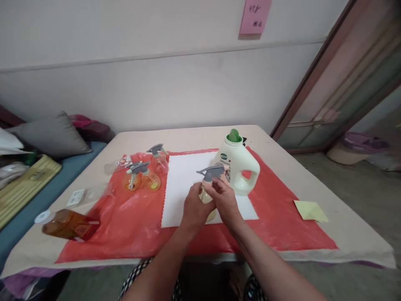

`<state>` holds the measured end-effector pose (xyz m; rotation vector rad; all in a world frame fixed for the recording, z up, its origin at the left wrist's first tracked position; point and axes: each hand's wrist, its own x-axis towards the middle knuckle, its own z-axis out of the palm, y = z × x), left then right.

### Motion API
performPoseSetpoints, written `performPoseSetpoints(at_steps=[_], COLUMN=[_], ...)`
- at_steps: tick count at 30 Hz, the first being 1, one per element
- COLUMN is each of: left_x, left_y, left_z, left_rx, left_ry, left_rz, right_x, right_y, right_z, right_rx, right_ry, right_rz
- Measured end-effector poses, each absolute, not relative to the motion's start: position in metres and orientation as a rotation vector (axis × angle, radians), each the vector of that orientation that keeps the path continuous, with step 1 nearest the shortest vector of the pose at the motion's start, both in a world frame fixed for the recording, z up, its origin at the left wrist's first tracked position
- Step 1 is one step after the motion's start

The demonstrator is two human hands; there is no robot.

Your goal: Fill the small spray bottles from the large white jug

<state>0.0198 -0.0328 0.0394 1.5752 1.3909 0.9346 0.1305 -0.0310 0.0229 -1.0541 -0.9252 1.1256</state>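
Observation:
Between my hands a small spray bottle (206, 195) with a grey trigger head stands upright over the white sheet (178, 188). My left hand (194, 205) is wrapped round its body. My right hand (224, 198) is closed at the neck, just under the trigger head, with thumb and fingers touching the collar. The lower part of the bottle is partly hidden by my hands, and pale yellowish liquid seems to show in it. Just behind my right hand is a large pale green jug (238, 161) with its mouth uncapped and a green spout inside.
Several other spray bottles (151, 179) stand at the left on the red cloth (125, 225). A bottle of amber liquid (69, 223) lies on its side at the left edge. Clear plastic packaging (90, 195) is near it. Yellow sticky notes (310, 210) lie at the right.

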Motion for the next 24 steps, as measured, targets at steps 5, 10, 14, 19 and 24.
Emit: performPoseSetpoints(at_steps=[5,10,14,19,24], left_x=[0.017,0.013,0.012,0.005,0.000], left_y=[-0.040,-0.044,-0.048,-0.051,-0.047], left_z=[0.039,0.041,0.044,0.048,0.045], left_rx=[1.672,1.588,1.390,1.041,1.014], left_ry=[1.358,1.274,1.089,0.573,0.555], left_rz=[0.912,0.904,0.932,0.757,0.768], right_x=[0.133,0.140,0.144,0.155,0.151], right_y=[-0.037,-0.041,-0.041,-0.042,-0.039], right_z=[0.024,0.030,0.035,0.043,0.045], right_rx=[-1.172,-1.129,-1.018,-0.846,-0.916], right_ry=[-0.998,-1.054,-1.047,-0.993,-1.030], right_rz=[1.038,1.132,1.258,1.691,1.563])
